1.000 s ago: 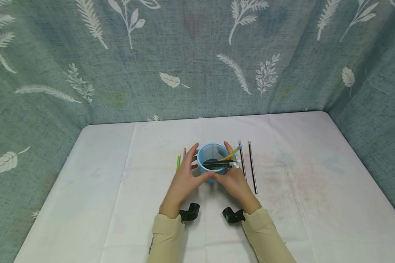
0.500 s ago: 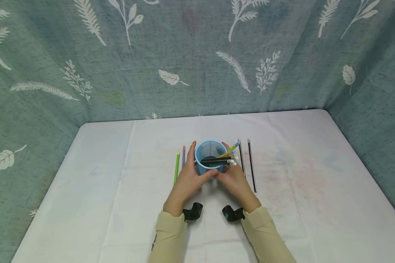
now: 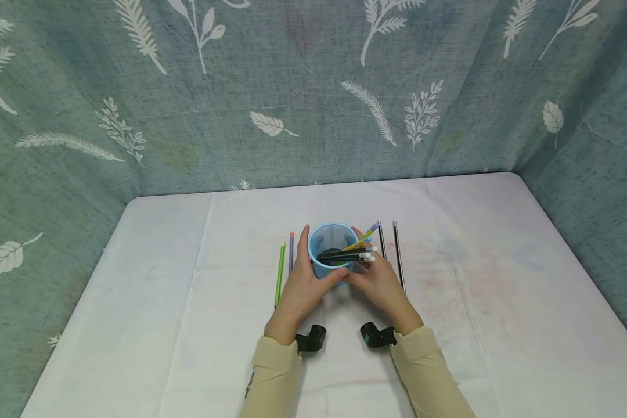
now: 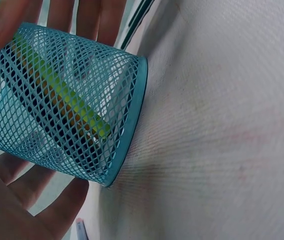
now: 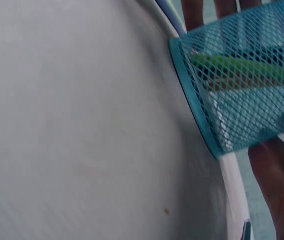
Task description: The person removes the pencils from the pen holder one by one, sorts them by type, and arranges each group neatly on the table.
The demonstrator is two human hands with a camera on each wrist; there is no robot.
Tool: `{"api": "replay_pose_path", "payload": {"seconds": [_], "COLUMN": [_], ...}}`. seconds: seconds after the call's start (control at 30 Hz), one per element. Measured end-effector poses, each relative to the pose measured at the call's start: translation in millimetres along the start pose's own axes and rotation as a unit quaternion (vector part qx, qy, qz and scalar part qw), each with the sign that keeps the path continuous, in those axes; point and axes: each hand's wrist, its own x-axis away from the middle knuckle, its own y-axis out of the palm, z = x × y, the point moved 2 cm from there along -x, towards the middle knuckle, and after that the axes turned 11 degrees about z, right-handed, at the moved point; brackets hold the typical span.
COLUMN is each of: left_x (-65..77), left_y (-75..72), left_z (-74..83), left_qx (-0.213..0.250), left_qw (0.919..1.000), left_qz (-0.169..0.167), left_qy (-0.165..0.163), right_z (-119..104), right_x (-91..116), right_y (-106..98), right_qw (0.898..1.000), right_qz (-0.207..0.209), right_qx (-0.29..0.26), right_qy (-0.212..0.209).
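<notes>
Blue mesh pencil cup (image 3: 330,237) grasped between two hands

Head view: the cup stands mouth up, near the middle of the table (image 3: 230,348), which is covered in white cloth. The left hand (image 3: 304,287) and right hand (image 3: 380,283) curl round it from either side, thumbs meeting at its near face. Black pencils (image 3: 345,255) with white ends slant out over the rim toward the right hand, alongside a yellow-green pencil (image 3: 367,237) with a purple end. A loose green pencil (image 3: 280,273) and a purple pencil (image 3: 291,249) with an orange end lie left of the cup; two loose black pencils lie to its right, one (image 3: 382,238) nearer than the other (image 3: 399,255).

Left wrist view: fingers grip the mesh from both sides. A lime-green shaft (image 4: 62,87) and an orange-brown shaft (image 4: 52,94) show through it. I cannot tell whether the base touches the cloth.

Right wrist view: the right hand's fingers press against the cup wall, left-hand fingers opposite.
</notes>
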Motion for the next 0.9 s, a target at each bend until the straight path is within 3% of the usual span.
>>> {"api": "replay_pose_path", "payload": {"seconds": [0.2,0.37,0.63,0.9], "left_x": [0.0,-0.5,-0.8,-0.9], "left_y": [-0.2,-0.2,-1.6,-0.6], "left_z": [0.3,0.5,-0.7,0.3], "left_qx": [0.003,0.004,0.008,0.003], "left_qw": [0.9999,0.9999,0.9998,0.9997], "left_qz": [0.003,0.005,0.003,0.001], "left_qy": [-0.014,-0.012,-0.016,-0.024], "right_z": [20.6,29.8,23.2,-3.5], "right_x": [-2.3,-5.3,-7.8,-4.5], "right_y": [-3.2,-8.7,-22.7,-37.5], "right_qw": [0.999,0.998,0.993,0.993], "right_qz": [-0.010,-0.017,-0.003,0.037], "right_qx": [0.040,0.024,-0.059,-0.070], "right_qy": [0.031,0.056,0.097,0.086]}}
